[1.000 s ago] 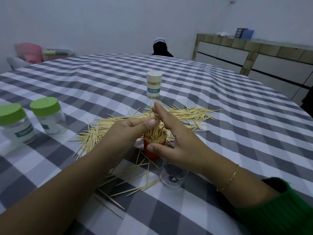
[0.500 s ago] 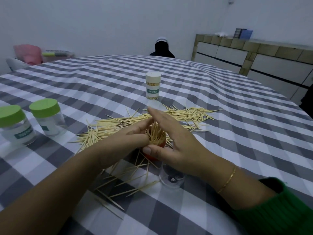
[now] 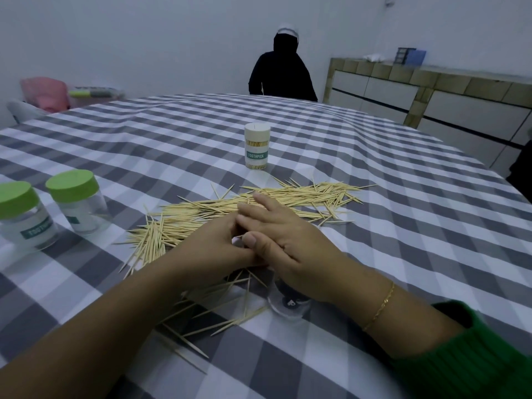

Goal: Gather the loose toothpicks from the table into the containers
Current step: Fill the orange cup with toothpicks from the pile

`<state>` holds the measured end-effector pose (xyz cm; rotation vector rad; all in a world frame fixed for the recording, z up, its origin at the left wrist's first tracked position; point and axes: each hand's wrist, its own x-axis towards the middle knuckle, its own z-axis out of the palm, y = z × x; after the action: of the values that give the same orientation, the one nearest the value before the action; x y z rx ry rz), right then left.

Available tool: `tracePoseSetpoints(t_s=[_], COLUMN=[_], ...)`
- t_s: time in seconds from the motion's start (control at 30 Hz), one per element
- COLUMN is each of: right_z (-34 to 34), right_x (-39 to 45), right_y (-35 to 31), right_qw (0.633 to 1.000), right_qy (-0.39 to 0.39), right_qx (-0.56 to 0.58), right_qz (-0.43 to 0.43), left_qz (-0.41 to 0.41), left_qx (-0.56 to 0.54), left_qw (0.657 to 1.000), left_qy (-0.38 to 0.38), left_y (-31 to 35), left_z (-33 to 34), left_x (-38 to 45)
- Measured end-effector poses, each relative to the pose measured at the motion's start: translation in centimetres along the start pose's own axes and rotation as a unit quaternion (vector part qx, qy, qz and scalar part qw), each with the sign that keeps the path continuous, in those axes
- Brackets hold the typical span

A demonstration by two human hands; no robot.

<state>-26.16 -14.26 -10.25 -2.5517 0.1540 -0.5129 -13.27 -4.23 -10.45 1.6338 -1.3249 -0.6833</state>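
Looks like the packing step: both hands sit together mid-table, the right hand (image 3: 283, 243) laid flat with straight fingers over the left hand (image 3: 214, 249), whose fingers curl in, and whatever's under them is hidden, so I can't tell what either holds. Thin pale pointy toothpicks (image 3: 259, 201) lie fanned across the checked cloth (image 3: 403, 254) just past the hands, with more below the wrists beside a clear jar (image 3: 288, 308). Next I'd guess pinching another bundle and keeping the sticks parallel; two clear green-lidded jars (image 3: 74, 201) wait left, a full white tube (image 3: 257, 146) beyond.
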Motion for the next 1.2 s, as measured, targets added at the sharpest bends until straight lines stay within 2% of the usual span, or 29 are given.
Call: tracePoseSetpoints(t_s=[0.07,0.2,0.3,0.37,0.47,0.63,0.8,0.9,1.0,1.2], right_z=[-0.1,-0.8,-1.2,-1.1,-0.9,-2.1,-3.8,-4.1,-4.1,-2.7], right_x=[0.1,0.2,0.2,0.2,0.1,0.2,0.3,0.2,0.2,0.6], right_y=[0.2,0.4,0.7,0.8,0.8,0.7,2.9,4.6,5.3,5.5], right_qw=[1.0,0.992,0.987,0.987,0.988,0.983,0.981,0.974,0.964,0.955], right_qy=[0.005,0.046,0.023,-0.01,-0.016,0.029,0.066,0.026,-0.001,-0.046], right_qx=[-0.011,0.054,0.049,0.041,0.085,0.137,0.047,-0.045,-0.09,-0.157], right_qz=[0.024,0.103,0.149,0.152,0.129,0.117,0.177,0.221,0.251,0.248], left_qz=[-0.008,-0.002,-0.004,-0.008,0.007,0.012,0.014,0.0,-0.021,-0.058], left_qx=[0.002,0.031,0.055,0.099,0.197,0.237,0.236,0.195,0.194,0.208], left_qw=[1.0,0.999,0.998,0.995,0.98,0.971,0.972,0.981,0.981,0.976], left_qy=[0.007,-0.013,-0.014,-0.003,0.004,0.012,-0.009,-0.008,0.002,0.032], left_y=[-0.3,-0.1,-0.3,-0.5,-0.3,-0.4,0.1,0.2,0.3,0.0], left_z=[0.0,-0.1,-0.1,0.0,0.3,0.5,0.7,0.5,0.5,0.5], left_x=[0.1,0.2,0.1,0.1,0.0,0.0,-0.2,-0.2,-0.2,-0.2])
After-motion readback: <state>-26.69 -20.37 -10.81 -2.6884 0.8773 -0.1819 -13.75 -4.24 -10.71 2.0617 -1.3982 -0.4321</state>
